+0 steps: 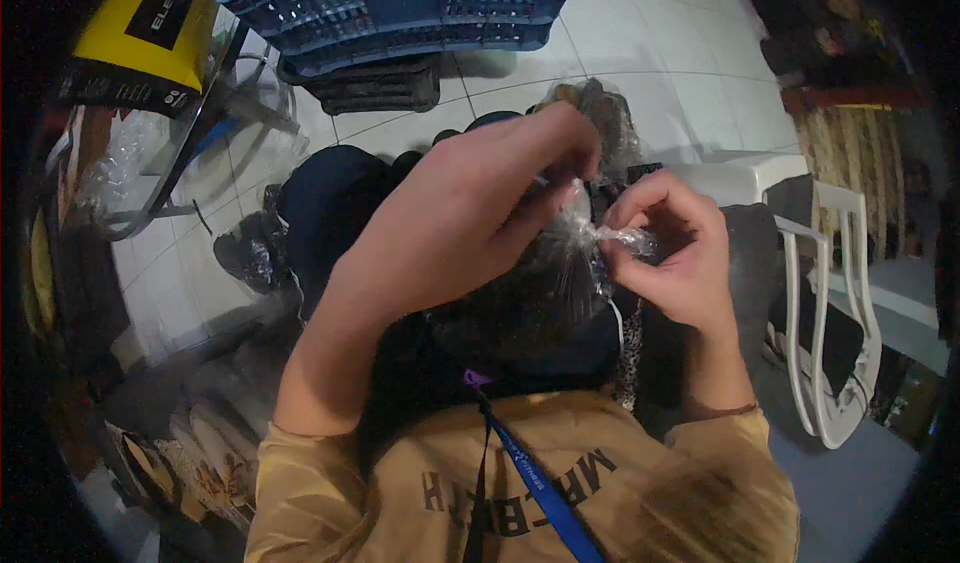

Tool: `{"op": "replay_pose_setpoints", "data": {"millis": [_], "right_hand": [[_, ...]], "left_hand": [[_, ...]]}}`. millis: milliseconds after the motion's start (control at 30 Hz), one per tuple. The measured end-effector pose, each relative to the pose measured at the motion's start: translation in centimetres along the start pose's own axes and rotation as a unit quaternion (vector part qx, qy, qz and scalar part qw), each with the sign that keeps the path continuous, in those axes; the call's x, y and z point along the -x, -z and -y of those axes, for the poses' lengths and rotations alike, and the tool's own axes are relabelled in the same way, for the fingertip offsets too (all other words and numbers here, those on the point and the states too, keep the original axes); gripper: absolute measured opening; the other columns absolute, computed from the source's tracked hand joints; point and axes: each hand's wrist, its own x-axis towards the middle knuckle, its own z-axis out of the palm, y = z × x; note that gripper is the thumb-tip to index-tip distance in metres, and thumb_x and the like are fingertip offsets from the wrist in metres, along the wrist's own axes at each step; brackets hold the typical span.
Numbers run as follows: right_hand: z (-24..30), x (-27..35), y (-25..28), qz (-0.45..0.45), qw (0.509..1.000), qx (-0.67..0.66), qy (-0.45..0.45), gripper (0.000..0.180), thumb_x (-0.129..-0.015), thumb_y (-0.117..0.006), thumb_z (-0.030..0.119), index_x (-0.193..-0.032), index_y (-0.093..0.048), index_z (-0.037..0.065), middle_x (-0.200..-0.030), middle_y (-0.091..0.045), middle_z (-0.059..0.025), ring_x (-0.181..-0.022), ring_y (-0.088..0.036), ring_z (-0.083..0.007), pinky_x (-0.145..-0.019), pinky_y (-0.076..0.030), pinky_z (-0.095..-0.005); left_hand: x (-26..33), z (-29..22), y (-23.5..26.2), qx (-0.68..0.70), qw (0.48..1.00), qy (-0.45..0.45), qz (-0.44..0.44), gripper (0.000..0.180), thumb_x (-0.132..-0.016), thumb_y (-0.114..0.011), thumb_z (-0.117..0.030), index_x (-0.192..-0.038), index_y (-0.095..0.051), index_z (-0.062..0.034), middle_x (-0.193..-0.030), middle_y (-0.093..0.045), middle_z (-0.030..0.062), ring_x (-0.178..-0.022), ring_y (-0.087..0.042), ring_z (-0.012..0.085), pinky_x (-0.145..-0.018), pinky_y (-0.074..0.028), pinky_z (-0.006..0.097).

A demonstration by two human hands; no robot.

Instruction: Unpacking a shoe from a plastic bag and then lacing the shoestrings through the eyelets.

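Note:
A crinkled clear plastic bag (pixel 575 253) hangs between my hands, above my dark-clothed lap. Its gathered, twisted end sits in the pinch of my right hand (pixel 685 253), between thumb and curled fingers. From the left, my left hand (pixel 450 203) reaches over with bent fingers closed on the upper part of the plastic. Its fingertips are partly hidden behind the hand. What the bag holds, if anything, cannot be made out. Just beyond my hands lies another clear bag (pixel 605 113) with brownish contents.
A blue plastic crate (pixel 420 8) stands ahead, with a black crate (pixel 370 88) below it. A yellow and black box (pixel 150 33) is at far left, above a metal-framed stand (pixel 170 178). To the right is a white plastic chair (pixel 830 403). Pale tiles (pixel 640 33) cover the floor.

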Motion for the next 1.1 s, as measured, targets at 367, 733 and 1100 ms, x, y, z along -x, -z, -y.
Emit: {"op": "replay_pose_setpoints", "data": {"millis": [367,733,1100], "right_hand": [[0.2,0.5,0.0,-0.035,0.994,-0.101,-0.013,0.026,-0.088,-0.071,-0.013,-0.11,-0.063,-0.001,-0.097,-0.068,-0.0042,-0.088,-0.07,-0.0099,-0.081,-0.055,-0.0255],[0.0,0.1,-0.3,-0.003,0.988,-0.149,-0.024,0.037,-0.087,-0.068,-0.013,-0.121,-0.062,-0.002,-0.103,-0.067,-0.0043,-0.091,-0.067,-0.0075,-0.083,-0.053,-0.0232],[-1.6,0.1,1.6,0.035,0.99,-0.117,0.071,0.014,-0.094,-0.07,-0.003,-0.108,-0.071,-0.003,-0.092,-0.071,-0.0048,-0.081,-0.068,-0.0105,-0.074,-0.053,-0.0238]], "left_hand": [[0.4,0.5,0.0,0.054,0.999,0.003,-0.005,0.034,-0.097,-0.067,0.007,-0.127,-0.055,-0.0021,-0.103,-0.067,0.011,-0.097,-0.07,0.0245,-0.093,-0.054,0.036],[-0.9,0.2,-0.8,-0.053,0.972,-0.152,-0.172,0.028,-0.089,-0.075,0.007,-0.114,-0.066,-0.0019,-0.105,-0.066,0.0114,-0.098,-0.068,0.0239,-0.088,-0.054,0.034],[0.0,0.1,-0.2,-0.165,0.979,-0.119,-0.02,0.019,-0.076,-0.083,-0.007,-0.091,-0.071,-0.0072,-0.097,-0.066,0.0097,-0.095,-0.064,0.0328,-0.085,-0.051,0.042]]}}
